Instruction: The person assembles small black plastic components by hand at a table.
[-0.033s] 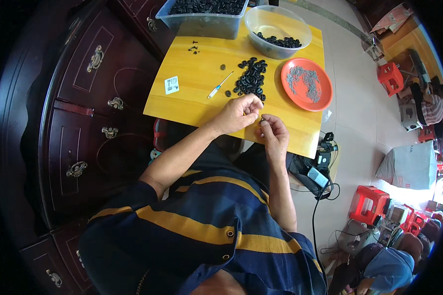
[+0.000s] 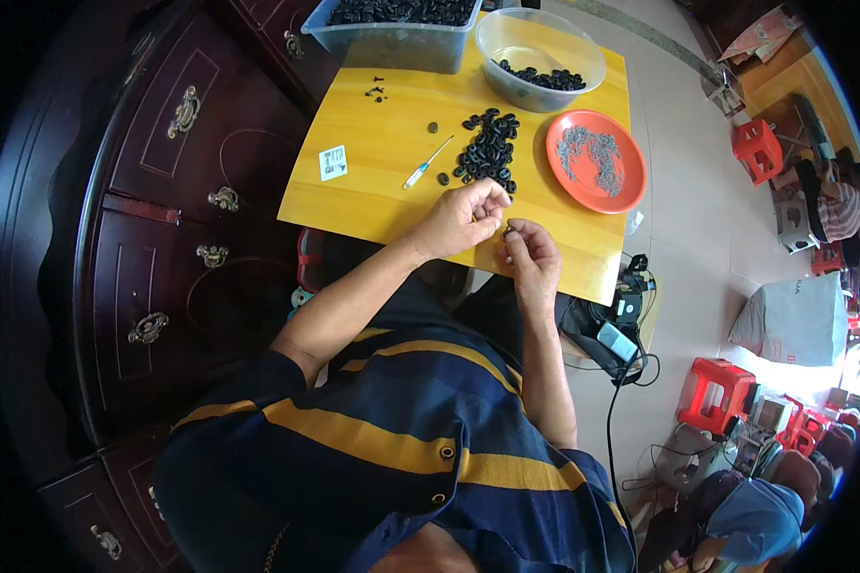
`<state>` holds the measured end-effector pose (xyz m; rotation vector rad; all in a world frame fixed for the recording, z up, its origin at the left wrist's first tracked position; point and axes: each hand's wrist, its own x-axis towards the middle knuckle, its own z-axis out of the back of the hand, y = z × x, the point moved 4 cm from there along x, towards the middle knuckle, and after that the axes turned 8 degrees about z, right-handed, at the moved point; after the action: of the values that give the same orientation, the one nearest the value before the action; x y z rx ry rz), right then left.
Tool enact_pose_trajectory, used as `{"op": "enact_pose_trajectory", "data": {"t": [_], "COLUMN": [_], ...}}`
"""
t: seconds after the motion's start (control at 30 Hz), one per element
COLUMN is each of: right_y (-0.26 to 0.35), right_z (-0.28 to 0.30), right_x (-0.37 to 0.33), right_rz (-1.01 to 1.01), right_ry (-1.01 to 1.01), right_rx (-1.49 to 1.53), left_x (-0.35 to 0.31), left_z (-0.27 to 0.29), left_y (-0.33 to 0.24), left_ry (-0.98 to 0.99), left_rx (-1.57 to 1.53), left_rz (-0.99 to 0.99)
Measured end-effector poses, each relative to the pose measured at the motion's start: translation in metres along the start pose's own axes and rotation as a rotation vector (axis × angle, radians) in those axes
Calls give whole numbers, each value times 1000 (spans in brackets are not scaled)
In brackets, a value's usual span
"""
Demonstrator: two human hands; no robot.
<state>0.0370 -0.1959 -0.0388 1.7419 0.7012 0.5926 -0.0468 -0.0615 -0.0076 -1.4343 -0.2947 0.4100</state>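
My left hand [image 2: 461,220] is curled at the near edge of the black pile, thumb and fingertips drawn together; whatever they hold is too small to make out. Just to its right, my right hand [image 2: 533,258] pinches a small dark piece [image 2: 509,229] between thumb and forefinger. Beyond the hands lies a heap of black oval ring-like pieces [image 2: 487,148]. Left of the heap rests a small screwdriver [image 2: 426,164] with a pale blue handle. An orange-red plate [image 2: 621,196] at the right bears many thin grey pieces.
The yellow table [image 2: 363,124] carries a bluish plastic bin [image 2: 392,48] of black pieces and a clear round tub [image 2: 535,95] at its far side. A white label [image 2: 333,163] lies at left. Dark drawers [image 2: 182,191] flank the left; cables and a black bag [image 2: 592,339] sit at right.
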Motion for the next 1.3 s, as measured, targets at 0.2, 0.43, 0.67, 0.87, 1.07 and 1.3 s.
{"op": "enact_pose_trajectory", "data": {"t": [0.2, 0.43, 0.67, 0.87, 1.07, 1.3], "right_y": [-2, -4, -5, -6, -8, -8], "right_z": [-1, -1, 0, 0, 1, -2], "right_x": [1, -1, -1, -1, -1, -1], "right_rz": [-30, -32, -26, 6, -16, 1], "right_ry": [7, -19, -16, -16, -16, -43], "right_rx": [-35, -60, -51, -64, -82, -146], "left_x": [-2, -4, -4, -4, -3, -1], "left_z": [1, -1, -1, -1, -2, -3], "left_y": [1, 2, 3, -3, -11, -11], "left_ry": [-43, -47, -40, -41, -41, -54], "left_rx": [90, 104, 57, 143, 232, 311], "left_rz": [-12, -18, -38, -17, -42, -76]}}
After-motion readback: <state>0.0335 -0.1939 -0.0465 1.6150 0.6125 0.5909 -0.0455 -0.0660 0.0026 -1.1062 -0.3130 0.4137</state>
